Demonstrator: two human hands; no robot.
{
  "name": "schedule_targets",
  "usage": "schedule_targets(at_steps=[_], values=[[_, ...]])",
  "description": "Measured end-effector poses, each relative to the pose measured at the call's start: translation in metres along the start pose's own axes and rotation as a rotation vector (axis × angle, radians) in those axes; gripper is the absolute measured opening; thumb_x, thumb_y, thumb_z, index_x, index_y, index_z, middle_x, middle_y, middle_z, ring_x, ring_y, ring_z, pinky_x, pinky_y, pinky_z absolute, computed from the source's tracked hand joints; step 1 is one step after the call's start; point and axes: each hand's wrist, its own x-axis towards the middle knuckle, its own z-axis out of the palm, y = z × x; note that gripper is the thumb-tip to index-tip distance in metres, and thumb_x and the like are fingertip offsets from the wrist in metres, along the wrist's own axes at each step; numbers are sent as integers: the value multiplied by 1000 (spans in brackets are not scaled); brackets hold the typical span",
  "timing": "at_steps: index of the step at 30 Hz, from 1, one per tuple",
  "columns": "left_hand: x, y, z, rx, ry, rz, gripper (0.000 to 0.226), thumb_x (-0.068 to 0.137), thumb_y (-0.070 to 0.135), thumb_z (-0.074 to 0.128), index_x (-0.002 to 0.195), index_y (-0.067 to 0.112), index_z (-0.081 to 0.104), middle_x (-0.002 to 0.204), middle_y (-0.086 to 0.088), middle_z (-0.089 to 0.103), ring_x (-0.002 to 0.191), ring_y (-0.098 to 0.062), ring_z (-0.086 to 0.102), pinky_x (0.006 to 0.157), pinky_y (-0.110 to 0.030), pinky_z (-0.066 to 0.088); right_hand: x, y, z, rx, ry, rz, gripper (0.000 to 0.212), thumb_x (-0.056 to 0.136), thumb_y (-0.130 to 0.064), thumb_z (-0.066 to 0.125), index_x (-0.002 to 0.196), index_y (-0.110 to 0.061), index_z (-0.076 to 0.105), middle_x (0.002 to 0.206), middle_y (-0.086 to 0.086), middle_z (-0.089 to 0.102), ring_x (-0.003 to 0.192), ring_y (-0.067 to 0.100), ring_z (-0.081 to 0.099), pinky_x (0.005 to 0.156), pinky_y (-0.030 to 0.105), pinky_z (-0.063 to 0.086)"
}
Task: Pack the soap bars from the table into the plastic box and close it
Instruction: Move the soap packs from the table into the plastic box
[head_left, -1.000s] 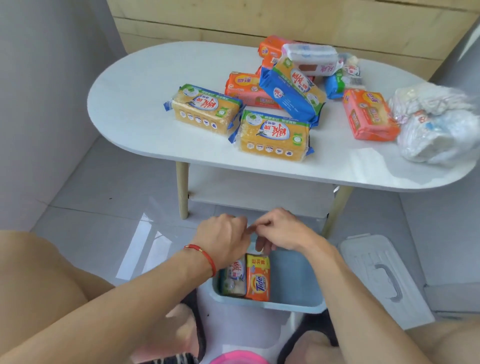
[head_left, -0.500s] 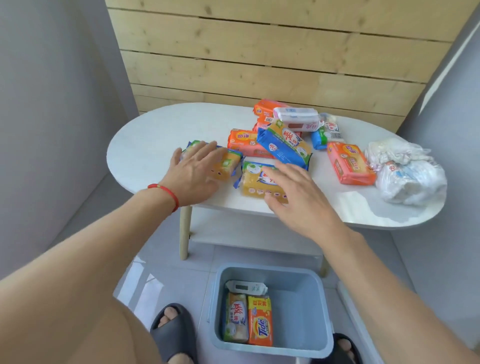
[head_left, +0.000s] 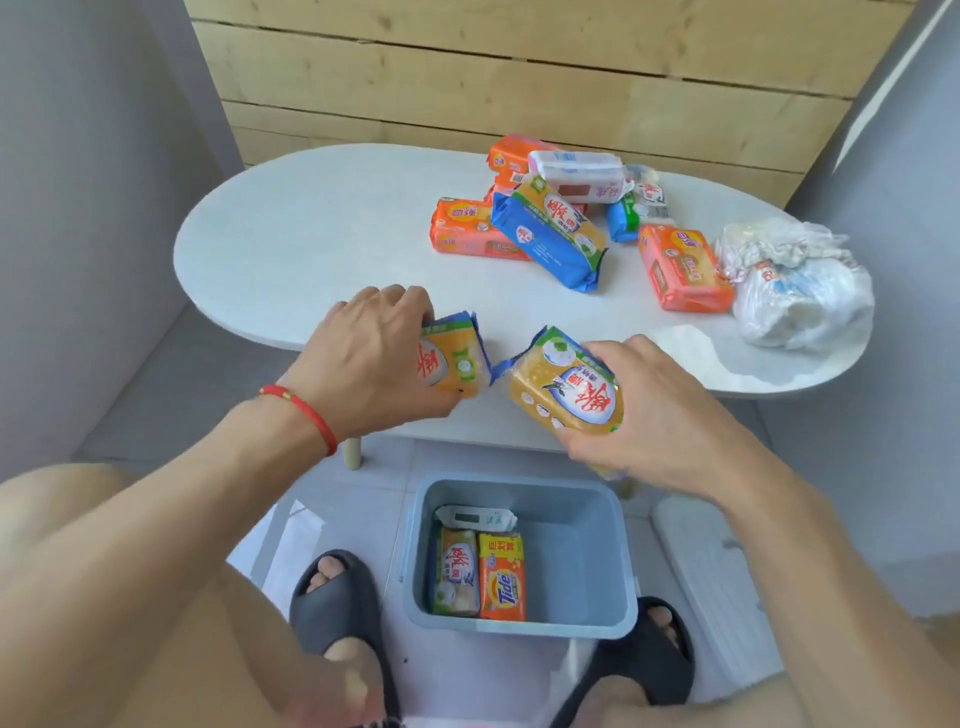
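My left hand (head_left: 371, 358) grips a yellow soap pack (head_left: 457, 361) just off the table's front edge. My right hand (head_left: 660, 415) holds a second yellow soap pack (head_left: 563, 389), tilted, above the floor box. The grey-blue plastic box (head_left: 587, 618) stands open on the floor between my feet, with three soap packs along its left side, one an orange Tide bar (head_left: 501, 577). Several more soap packs (head_left: 550, 228) lie piled on the white oval table (head_left: 322, 249), and an orange pack (head_left: 680, 267) lies apart to the right.
A crumpled white plastic bag (head_left: 800, 286) sits at the table's right end. The box lid (head_left: 727, 577) lies on the floor right of the box. My feet in dark slippers (head_left: 332, 597) flank the box. Grey walls stand close on both sides.
Both hands rose from the box to the table, each closed on a yellow soap pack, and have now lifted the packs off the table toward me.
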Motion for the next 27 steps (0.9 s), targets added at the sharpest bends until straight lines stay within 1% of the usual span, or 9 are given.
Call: schedule_targets(at_steps=[2,4,8,10,12,16,20,24,27], values=[[-30,20,18,-151,-6,-17,60,59,64,66,96,20,51,84,5,54,73,-18,51,64,-30,43,-15,10,1,11,-158,13,60,59,-60,68,111,-39,47,101,-17,46,91,1,54,73,28,47],[-57,36,43,-263,-108,-105,61,60,67,68,99,23,51,87,8,56,73,-16,56,63,-27,45,-25,23,10,-37,-313,72,56,56,-65,65,102,-36,48,98,-17,49,88,2,55,74,30,50],[-84,47,115,-306,-472,-322,68,69,66,69,112,16,53,106,-2,67,94,-22,64,75,-30,50,-24,48,57,-167,-530,256,51,57,-62,68,90,-25,56,90,-6,60,81,13,61,71,36,55],[-89,45,146,-324,-582,-444,72,70,62,69,118,12,51,113,-8,67,101,-26,64,84,-35,54,-18,58,92,-158,-590,367,46,62,-57,70,88,-21,58,88,-3,64,80,16,65,63,31,52],[-93,42,168,-337,-626,-556,72,70,58,69,120,11,48,115,-10,66,101,-28,64,84,-36,55,-14,65,131,-143,-587,445,48,65,-56,68,95,-20,58,96,0,62,87,19,66,63,29,47],[-95,40,198,-404,-656,-722,69,70,55,69,118,10,50,116,-11,66,103,-28,64,79,-30,51,-13,80,191,-123,-517,575,72,72,-61,68,124,-14,56,120,7,56,108,24,62,80,30,51],[-94,37,211,-410,-710,-768,72,72,57,66,121,7,48,109,-10,67,99,-28,65,80,-32,52,-12,90,223,-155,-499,646,76,80,-57,72,135,-8,53,131,14,53,117,28,58,92,34,53],[-95,36,217,-398,-727,-762,74,76,58,65,125,6,44,111,-10,66,100,-28,65,80,-32,52,-13,88,253,-132,-454,770,97,80,-48,80,148,2,31,140,20,43,128,33,52,101,37,49],[-97,35,221,-404,-710,-758,75,76,59,66,125,7,43,113,-11,66,99,-28,65,77,-32,52,-17,86,272,-20,-442,844,103,77,-48,82,147,-3,22,143,21,37,134,36,46,105,42,47]])
